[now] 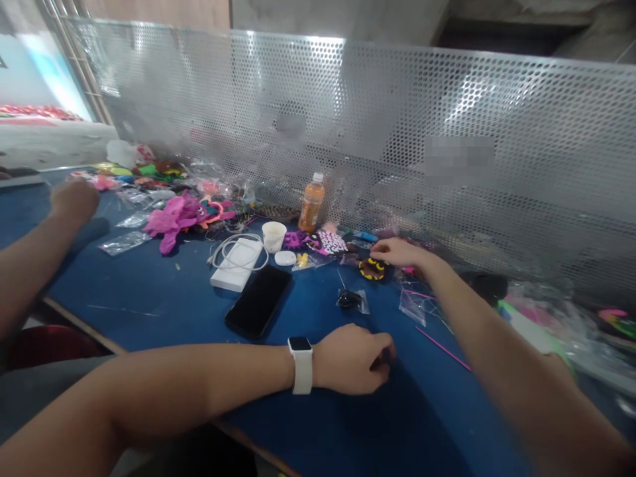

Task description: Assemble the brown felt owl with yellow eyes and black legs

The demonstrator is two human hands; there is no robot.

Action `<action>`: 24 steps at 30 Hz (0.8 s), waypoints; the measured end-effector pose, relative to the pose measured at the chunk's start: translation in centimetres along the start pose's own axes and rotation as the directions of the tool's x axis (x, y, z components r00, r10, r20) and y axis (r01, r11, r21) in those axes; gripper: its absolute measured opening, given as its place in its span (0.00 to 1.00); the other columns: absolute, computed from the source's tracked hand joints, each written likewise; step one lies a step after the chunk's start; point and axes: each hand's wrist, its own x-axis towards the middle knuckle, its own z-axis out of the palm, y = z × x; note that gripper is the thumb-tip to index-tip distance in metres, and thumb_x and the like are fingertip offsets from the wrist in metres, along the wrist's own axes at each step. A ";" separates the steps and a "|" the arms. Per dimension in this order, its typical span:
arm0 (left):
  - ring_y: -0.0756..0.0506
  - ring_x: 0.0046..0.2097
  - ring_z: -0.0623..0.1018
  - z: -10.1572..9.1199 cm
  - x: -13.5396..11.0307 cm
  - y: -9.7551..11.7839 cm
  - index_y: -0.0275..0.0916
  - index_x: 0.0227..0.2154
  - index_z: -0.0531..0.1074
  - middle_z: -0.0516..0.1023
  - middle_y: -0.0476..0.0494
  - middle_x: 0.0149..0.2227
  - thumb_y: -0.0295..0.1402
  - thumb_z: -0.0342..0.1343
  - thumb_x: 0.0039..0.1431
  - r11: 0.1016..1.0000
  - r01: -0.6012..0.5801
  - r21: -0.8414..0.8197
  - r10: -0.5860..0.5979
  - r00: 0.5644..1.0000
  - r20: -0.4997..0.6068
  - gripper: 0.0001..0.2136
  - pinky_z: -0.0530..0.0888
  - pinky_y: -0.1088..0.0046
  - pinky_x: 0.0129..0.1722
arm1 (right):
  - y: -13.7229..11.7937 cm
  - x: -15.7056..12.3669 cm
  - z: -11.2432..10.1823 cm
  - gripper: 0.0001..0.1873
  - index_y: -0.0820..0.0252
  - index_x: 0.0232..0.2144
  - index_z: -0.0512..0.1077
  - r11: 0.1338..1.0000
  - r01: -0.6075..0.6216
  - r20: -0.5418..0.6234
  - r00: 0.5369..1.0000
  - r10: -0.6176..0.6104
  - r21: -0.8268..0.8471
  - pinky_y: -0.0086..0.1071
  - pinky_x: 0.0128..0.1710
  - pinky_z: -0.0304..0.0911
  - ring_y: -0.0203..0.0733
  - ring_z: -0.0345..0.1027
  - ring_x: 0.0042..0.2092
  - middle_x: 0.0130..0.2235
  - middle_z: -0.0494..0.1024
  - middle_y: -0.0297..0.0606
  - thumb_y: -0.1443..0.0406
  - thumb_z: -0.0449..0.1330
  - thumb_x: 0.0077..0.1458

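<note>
My left hand, with a white watch on its wrist, rests on the blue table with the fingers curled in; whether anything is in them is hidden. My right hand reaches forward to a small dark felt piece with yellow eyes, its fingers bent over the piece and touching it. A small clear bag with something black inside lies between the two hands. A pink stick lies on the table under my right forearm.
A black phone, a white power bank with a coiled cable, a white cup, an earbud case and an orange drink bottle stand ahead. Pink felt toys lie at the left. Another person's arm comes in there. A perforated metal screen closes off the back.
</note>
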 end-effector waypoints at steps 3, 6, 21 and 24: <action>0.44 0.39 0.83 0.0 0.0 0.0 0.40 0.45 0.73 0.84 0.47 0.37 0.31 0.56 0.62 1.000 -0.002 -0.004 0.002 1.000 0.002 0.09 0.71 0.70 0.36 | -0.5 -1.0 0.4 0.15 0.60 0.51 0.76 0.988 0.039 -0.005 0.999 -0.041 -0.147 0.48 0.53 0.73 0.48 0.75 0.51 0.54 0.78 0.43 0.58 0.63 0.68; 0.44 0.38 0.83 -0.1 -0.1 0.1 0.40 0.44 0.73 0.84 0.47 0.37 0.31 0.56 0.62 1.000 -0.007 -0.005 0.007 1.000 0.003 0.09 0.71 0.70 0.35 | -1.2 -2.0 1.3 0.19 0.58 0.55 0.74 0.968 0.091 -0.046 0.993 -0.104 -0.235 0.51 0.57 0.70 0.50 0.73 0.56 0.58 0.76 0.45 0.55 0.62 0.68; 0.43 0.39 0.83 -0.2 0.1 0.1 0.40 0.43 0.73 0.84 0.48 0.34 0.32 0.56 0.63 1.000 -0.004 -0.005 0.004 1.000 0.015 0.07 0.72 0.68 0.38 | -0.6 -3.0 1.4 0.40 0.55 0.58 0.75 0.939 0.198 0.008 0.979 -0.204 -0.282 0.43 0.60 0.68 0.59 0.74 0.60 0.61 0.78 0.45 0.50 0.73 0.42; 0.43 0.38 0.82 -0.3 0.1 0.1 0.40 0.43 0.73 0.84 0.48 0.34 0.32 0.57 0.62 1.000 0.000 -0.011 0.000 0.999 0.032 0.08 0.72 0.68 0.38 | -0.4 -3.1 0.6 0.32 0.57 0.56 0.77 0.936 0.178 -0.039 0.979 -0.199 -0.303 0.44 0.60 0.68 0.58 0.73 0.59 0.60 0.79 0.48 0.50 0.69 0.51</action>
